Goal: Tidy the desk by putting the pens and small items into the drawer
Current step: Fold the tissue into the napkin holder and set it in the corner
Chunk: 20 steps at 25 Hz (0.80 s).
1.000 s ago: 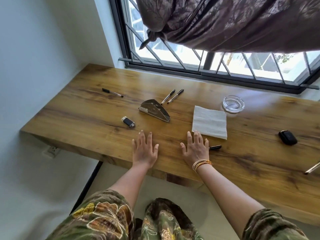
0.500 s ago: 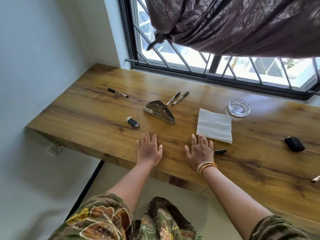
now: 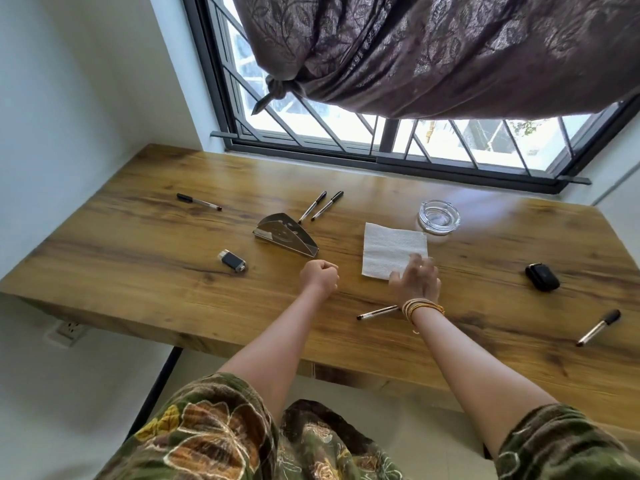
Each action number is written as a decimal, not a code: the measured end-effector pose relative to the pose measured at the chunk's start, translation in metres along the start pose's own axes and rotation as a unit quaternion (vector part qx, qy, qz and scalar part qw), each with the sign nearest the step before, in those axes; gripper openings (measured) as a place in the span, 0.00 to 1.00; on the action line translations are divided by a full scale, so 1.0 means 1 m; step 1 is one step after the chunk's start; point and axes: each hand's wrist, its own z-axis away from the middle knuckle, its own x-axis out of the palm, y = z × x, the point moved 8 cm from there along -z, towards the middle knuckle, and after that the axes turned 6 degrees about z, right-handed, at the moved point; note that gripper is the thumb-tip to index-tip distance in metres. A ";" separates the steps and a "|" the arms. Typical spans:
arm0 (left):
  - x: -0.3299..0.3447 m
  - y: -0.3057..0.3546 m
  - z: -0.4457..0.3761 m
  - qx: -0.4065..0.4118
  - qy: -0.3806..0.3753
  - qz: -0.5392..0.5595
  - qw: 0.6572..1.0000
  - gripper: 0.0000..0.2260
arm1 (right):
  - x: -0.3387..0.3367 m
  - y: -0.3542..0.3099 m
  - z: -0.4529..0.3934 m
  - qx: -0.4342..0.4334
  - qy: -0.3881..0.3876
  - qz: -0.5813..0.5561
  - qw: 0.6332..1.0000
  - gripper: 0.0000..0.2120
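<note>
1. Desk (image 3: 138,258): a wooden worktop under a barred window, carrying every loose item; no drawer is showing in this view.
2. Left hand (image 3: 319,274): curling into a closed fist near the worktop's middle, apparently gripping nothing.
3. Right hand (image 3: 415,279): blurring over the near right corner of the white napkin (image 3: 391,247), fingers spread and loose, holding nothing; likely reaching for a first pickup.
4. Nearest pen (image 3: 377,312): lying just beside the right wrist, toward the front edge.
5. 2 pens (image 3: 320,206): lying side by side toward the back edge, behind the metal napkin holder (image 3: 285,239).
6. 1 pen (image 3: 199,201): lying toward the back left corner.
7. 1 marker (image 3: 598,328): lying near the right edge.
8. Lighter (image 3: 232,261): lying left of the fist.
9. Black case (image 3: 542,277): sitting toward the right edge.
10. Glass ashtray (image 3: 439,217): sitting behind the napkin.
</note>
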 end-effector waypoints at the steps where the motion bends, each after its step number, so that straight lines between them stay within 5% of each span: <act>1: 0.007 0.004 -0.001 -0.015 -0.007 0.017 1.000 0.12 | -0.002 0.008 -0.006 0.037 -0.012 -0.008 0.999 0.26; 7: 0.048 0.027 -0.023 -0.078 -0.074 0.055 0.993 0.13 | 0.002 0.034 -0.036 0.190 -0.090 -0.023 0.977 0.30; 15: 0.069 0.033 -0.050 -0.185 -0.093 0.106 0.972 0.17 | 0.021 0.049 -0.069 0.260 -0.148 -0.174 0.938 0.27; 20: 0.079 0.034 -0.055 -0.189 -0.121 0.056 0.973 0.29 | 0.027 0.052 -0.075 0.252 -0.187 -0.243 0.918 0.30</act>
